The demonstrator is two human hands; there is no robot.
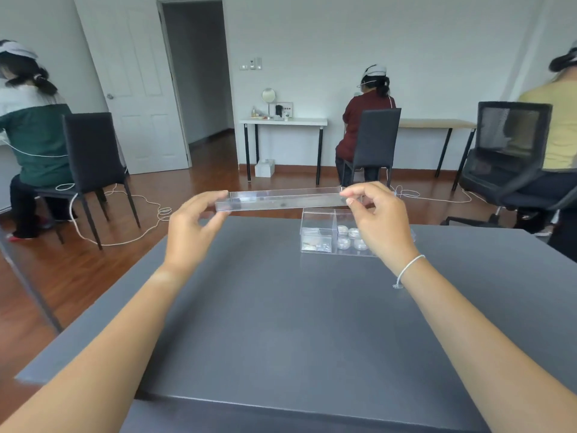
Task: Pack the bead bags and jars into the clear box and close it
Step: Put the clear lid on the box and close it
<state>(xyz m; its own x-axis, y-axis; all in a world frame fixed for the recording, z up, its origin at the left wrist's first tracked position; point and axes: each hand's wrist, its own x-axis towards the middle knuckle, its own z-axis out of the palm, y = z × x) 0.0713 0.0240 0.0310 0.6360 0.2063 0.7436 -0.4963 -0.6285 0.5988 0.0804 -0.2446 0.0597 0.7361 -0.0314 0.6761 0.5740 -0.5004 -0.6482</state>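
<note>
A clear plastic box (318, 226) stands on the grey table (281, 307), towards its far right. Its left compartment holds small bead bags (315, 243). Its right compartment holds several small round jars (348, 237). I hold the clear lid (281, 200) level in the air, above and to the left of the box. My left hand (193, 223) pinches the lid's left end. My right hand (377, 220) pinches its right end and hides the box's right side.
Three people sit or stand with their backs to me at other tables. Black chairs (93, 164) stand left, middle and right. White cords (143, 226) lie on the wooden floor. A white side table (284, 121) with a mirror stands by the far wall.
</note>
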